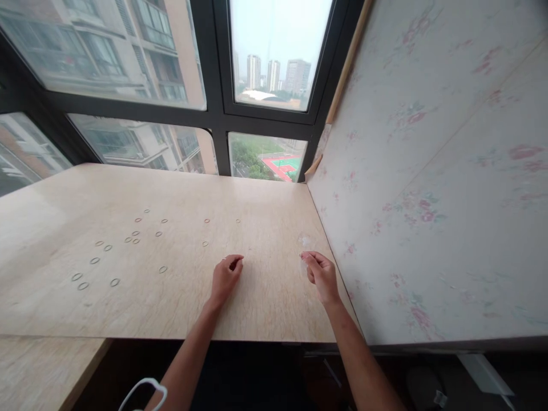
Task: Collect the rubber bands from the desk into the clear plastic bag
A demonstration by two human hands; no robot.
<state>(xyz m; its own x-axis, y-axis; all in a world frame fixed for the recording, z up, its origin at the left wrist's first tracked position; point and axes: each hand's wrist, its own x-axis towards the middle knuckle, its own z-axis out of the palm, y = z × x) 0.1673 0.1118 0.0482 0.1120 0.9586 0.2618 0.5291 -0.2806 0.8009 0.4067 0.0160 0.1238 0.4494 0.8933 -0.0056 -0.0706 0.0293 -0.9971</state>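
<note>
Several thin rings that look like rubber bands lie spread over the pale marbled ledge (265, 308), most of them on the left, such as a dark ring (115, 282) and a reddish ring (207, 221). My left hand (225, 278) rests low over the ledge, thumb and fingertips pinched together; whatever they hold, if anything, is hidden. A greenish ring (163, 269) lies to its left. Near the wall, my right hand (322, 276) is closed in a pinch on something tiny at its fingertips. Just beyond it is a clear, shiny plastic piece (304, 240), hard to make out.
Dark-framed windows (218, 120) border the ledge at the back. A flower-patterned wall (419, 200) rises close on the right. The ledge's front edge (257, 341) drops to a dark space. A white loop (143, 388) shows by my left forearm.
</note>
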